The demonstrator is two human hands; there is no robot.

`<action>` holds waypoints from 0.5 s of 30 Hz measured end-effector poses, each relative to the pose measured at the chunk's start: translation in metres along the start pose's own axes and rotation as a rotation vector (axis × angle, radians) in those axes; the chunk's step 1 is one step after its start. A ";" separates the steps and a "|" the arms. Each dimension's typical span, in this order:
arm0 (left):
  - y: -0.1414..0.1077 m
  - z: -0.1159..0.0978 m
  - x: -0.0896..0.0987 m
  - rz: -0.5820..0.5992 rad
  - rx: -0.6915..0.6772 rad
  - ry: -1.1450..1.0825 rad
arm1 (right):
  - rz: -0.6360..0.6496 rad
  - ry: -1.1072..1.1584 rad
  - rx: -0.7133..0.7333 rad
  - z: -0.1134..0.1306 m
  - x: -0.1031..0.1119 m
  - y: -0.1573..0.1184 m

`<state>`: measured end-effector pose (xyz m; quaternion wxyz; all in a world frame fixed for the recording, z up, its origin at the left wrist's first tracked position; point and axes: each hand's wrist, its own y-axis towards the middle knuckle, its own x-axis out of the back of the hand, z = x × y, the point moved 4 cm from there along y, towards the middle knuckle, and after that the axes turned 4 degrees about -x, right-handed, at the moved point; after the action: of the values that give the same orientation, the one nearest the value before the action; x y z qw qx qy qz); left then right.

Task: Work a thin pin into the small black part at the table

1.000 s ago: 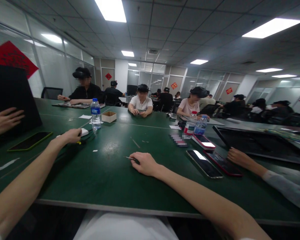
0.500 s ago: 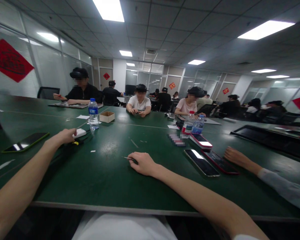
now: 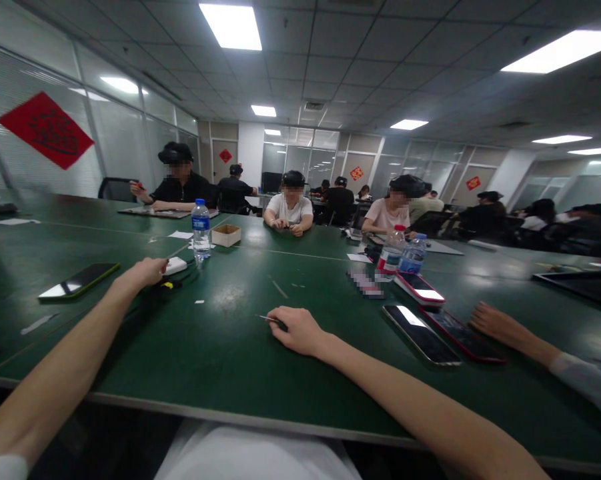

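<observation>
My left hand [image 3: 149, 272] is closed at the near side of a small white device [image 3: 175, 266]. A thin line sticks out past its fingers, but what it grips is too small to make out. Black cables with a yellow piece [image 3: 167, 285] lie just below the device. Resting low over the green table [image 3: 220, 360], my right hand [image 3: 296, 330] pinches a thin metal tool [image 3: 263, 317] whose tip points left. A small white scrap [image 3: 199, 302] lies between the hands.
Beyond my left hand stand a water bottle [image 3: 201, 230] and an open box [image 3: 226, 235]. Two bottles [image 3: 391, 253] and several phones [image 3: 421, 335] are at the right, beside another person's hand [image 3: 497, 325]. A green-edged phone [image 3: 80, 281] lies left. People sit opposite.
The view has turned a little to the left, so the table and objects appear shifted right. Both hands keep nearly the same places and grips.
</observation>
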<state>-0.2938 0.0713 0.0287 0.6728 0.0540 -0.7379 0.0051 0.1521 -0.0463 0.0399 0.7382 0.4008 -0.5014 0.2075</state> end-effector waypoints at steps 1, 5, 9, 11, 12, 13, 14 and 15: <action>-0.001 0.000 0.000 0.011 0.007 0.001 | 0.000 -0.001 -0.003 0.000 0.000 0.000; -0.001 0.000 0.000 0.064 0.051 0.019 | 0.005 -0.002 -0.007 0.000 0.000 0.000; 0.002 -0.001 -0.004 0.119 0.057 -0.013 | 0.010 -0.001 -0.001 0.001 0.001 0.001; 0.004 -0.001 -0.007 0.128 0.054 -0.012 | 0.011 -0.002 -0.007 0.000 0.001 0.002; 0.005 -0.001 -0.008 0.124 0.048 -0.001 | 0.011 -0.002 -0.011 0.000 0.001 0.002; 0.006 -0.001 -0.008 0.117 0.037 0.012 | 0.012 -0.002 -0.014 0.000 0.000 0.002; 0.007 -0.001 -0.008 0.108 0.022 0.024 | 0.013 -0.001 -0.014 0.000 0.000 0.002; 0.008 -0.001 -0.008 0.101 0.003 0.029 | 0.014 0.000 -0.013 0.000 0.000 0.002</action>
<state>-0.2926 0.0795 0.0216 0.6822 0.0178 -0.7298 0.0409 0.1509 -0.0455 0.0409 0.7393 0.3926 -0.5054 0.2094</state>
